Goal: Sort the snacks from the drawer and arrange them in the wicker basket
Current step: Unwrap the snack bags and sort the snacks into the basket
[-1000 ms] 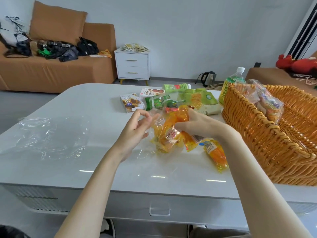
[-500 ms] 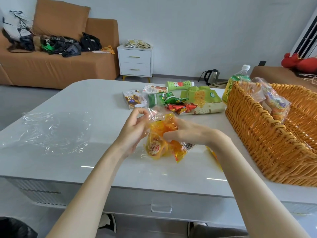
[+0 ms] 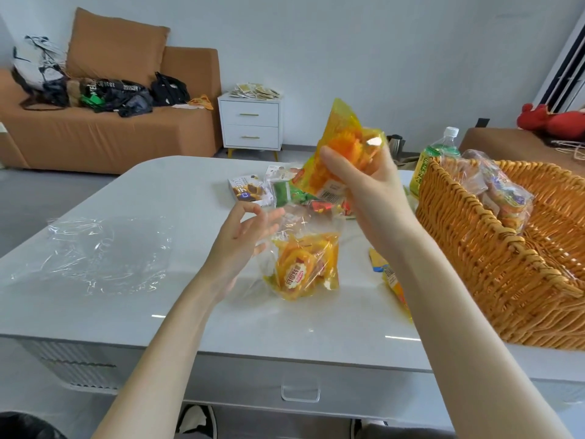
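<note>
Right hand [image 3: 367, 188] curls its fingers round a crinkly yellow-orange plastic snack packet [image 3: 343, 144], holding it up above the glossy white table [image 3: 126, 312], left of the orange wicker basket [image 3: 474, 255]. Left hand [image 3: 242, 231] hovers with fingers loosely spread, holding nothing, just beside the mouth of a clear plastic bag of yellow snack packets [image 3: 304, 267] standing on the table. Whether it touches the film cannot be told.

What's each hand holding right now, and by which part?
The right hand grips a yellow-orange snack packet around its middle. The left hand is open beside the clear bag, holding nothing.
</note>
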Action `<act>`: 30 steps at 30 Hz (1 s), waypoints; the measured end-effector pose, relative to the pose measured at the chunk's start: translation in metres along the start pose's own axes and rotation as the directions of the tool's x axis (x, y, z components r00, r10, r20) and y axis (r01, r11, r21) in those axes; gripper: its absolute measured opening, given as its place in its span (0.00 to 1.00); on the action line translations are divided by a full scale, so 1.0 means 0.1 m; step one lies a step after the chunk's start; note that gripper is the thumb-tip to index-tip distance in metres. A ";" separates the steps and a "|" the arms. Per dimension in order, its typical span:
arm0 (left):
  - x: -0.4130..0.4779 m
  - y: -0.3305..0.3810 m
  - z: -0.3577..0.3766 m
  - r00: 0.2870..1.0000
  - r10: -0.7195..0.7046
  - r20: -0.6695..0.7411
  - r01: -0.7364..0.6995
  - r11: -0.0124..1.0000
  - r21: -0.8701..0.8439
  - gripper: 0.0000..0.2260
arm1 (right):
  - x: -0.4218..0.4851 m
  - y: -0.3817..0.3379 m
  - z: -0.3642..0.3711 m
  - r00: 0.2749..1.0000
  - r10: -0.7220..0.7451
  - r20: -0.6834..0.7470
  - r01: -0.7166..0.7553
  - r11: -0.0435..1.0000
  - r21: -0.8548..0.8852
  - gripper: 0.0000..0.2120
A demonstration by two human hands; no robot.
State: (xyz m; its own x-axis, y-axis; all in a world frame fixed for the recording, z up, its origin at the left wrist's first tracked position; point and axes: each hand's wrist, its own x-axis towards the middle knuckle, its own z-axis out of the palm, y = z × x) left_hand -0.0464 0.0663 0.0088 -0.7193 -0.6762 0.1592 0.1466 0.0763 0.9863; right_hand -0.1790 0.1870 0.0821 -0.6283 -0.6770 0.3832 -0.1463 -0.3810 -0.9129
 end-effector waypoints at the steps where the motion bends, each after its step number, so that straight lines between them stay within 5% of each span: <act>1: -0.02 0.01 0.00 1.000 -0.002 -0.002 0.002 1.000 -0.002 0.11 | -0.01 0.03 0.03 0.999 -0.033 0.004 0.033 0.997 -0.065 0.14; 5: -0.04 0.01 -0.02 1.000 -0.013 -0.009 0.013 1.000 -0.005 0.07 | -0.03 0.16 0.07 0.996 -0.010 0.084 0.036 0.950 -0.311 0.18; 10: -0.03 -0.02 -0.04 0.999 -0.042 -0.006 0.042 0.999 0.028 0.04 | -0.02 0.26 0.08 0.947 0.295 0.129 -0.278 0.951 -0.133 0.17; 13: -0.03 -0.01 -0.04 0.999 -0.047 -0.004 0.047 0.998 0.033 0.05 | -0.03 0.25 0.11 0.940 0.272 0.208 -0.148 0.870 -0.469 0.17; 16: -0.04 0.00 -0.05 0.999 -0.054 -0.005 0.054 0.998 0.040 0.05 | -0.01 0.20 0.10 0.973 0.157 0.170 0.050 0.576 -0.816 0.19; 18: -0.04 0.01 -0.05 0.998 -0.061 0.000 0.061 0.997 0.039 0.05 | 0.00 0.17 0.09 0.987 0.081 0.142 0.077 0.540 -0.838 0.16; 22: -0.03 0.00 -0.07 0.997 -0.070 0.012 0.070 0.997 0.042 0.06 | 0.03 0.16 0.07 0.998 0.056 -0.022 -0.057 0.773 -0.632 0.13; 24: -0.03 -0.01 -0.09 0.998 -0.065 -0.001 0.065 0.997 0.037 0.05 | 0.04 0.18 0.07 0.988 0.151 -0.027 -0.138 0.790 -0.598 0.14; 30: -0.03 -0.03 -0.10 0.997 -0.071 0.029 0.070 0.997 0.023 0.05 | -0.01 0.31 0.12 0.949 0.268 0.167 0.022 0.472 -0.881 0.16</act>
State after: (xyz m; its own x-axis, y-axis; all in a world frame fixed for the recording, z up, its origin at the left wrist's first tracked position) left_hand -0.0381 0.0609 0.0050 -0.7474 -0.6582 0.0904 0.0802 0.0456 0.9957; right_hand -0.1742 0.1686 0.0554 -0.5081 -0.8494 0.1425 -0.7561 0.3606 -0.5461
